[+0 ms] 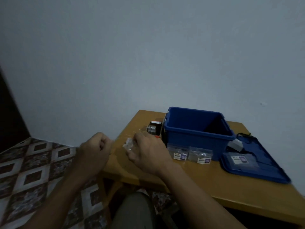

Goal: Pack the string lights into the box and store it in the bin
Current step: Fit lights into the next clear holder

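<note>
A clear plastic packet of string lights [127, 144] is held in my right hand [146, 154] above the left end of the wooden table [222, 184]. My left hand [95, 149] is curled into a fist just left of it; whether it holds a thin wire is too blurred to tell. A small open cardboard box [154, 128] stands behind my hands, against the left side of the open blue bin [198, 129]. Something clear lies inside the box.
Two labelled clear packets [180, 153] [200, 156] lean against the bin's front. The blue lid [254, 160] lies flat to the right with another packet [240, 160] and a grey adapter [236, 144] on it. Patterned floor lies to the left, a plain wall behind.
</note>
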The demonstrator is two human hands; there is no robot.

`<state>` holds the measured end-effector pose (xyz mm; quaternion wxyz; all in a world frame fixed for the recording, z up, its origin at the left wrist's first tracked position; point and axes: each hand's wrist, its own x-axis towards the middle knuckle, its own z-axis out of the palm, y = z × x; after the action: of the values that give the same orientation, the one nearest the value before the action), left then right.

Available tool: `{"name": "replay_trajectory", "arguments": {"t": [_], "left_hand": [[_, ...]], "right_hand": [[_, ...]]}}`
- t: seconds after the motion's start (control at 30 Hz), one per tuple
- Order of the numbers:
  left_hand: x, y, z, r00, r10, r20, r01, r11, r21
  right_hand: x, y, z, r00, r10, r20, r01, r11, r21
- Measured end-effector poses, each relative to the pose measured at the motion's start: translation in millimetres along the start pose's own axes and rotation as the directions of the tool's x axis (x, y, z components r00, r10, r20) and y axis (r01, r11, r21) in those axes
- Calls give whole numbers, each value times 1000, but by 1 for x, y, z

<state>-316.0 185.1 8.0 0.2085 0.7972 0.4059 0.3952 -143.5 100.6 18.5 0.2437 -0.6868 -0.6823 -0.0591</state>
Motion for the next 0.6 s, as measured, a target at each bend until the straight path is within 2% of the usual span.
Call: {"name": "replay_trajectory", "arguments": {"t": [0.13, 0.27, 0.4, 0.6], "left_hand": [[-7, 40, -9, 995, 88, 40, -83, 989, -125], [-23, 80, -18, 979, 126, 160, -70, 946, -317], [-47, 121, -24, 956, 198, 218, -68, 867, -493], [-76, 170, -14, 903, 303, 304, -46, 772, -633]], "right_hand": [[-25, -3, -36, 988, 69, -139, -58, 995, 82], [-57, -7, -78, 964, 134, -228, -93, 979, 181], [-95, -9, -118, 942, 175, -287, -111, 968, 224], [-148, -2, -152, 906, 257, -337, -111, 912, 395]]}}
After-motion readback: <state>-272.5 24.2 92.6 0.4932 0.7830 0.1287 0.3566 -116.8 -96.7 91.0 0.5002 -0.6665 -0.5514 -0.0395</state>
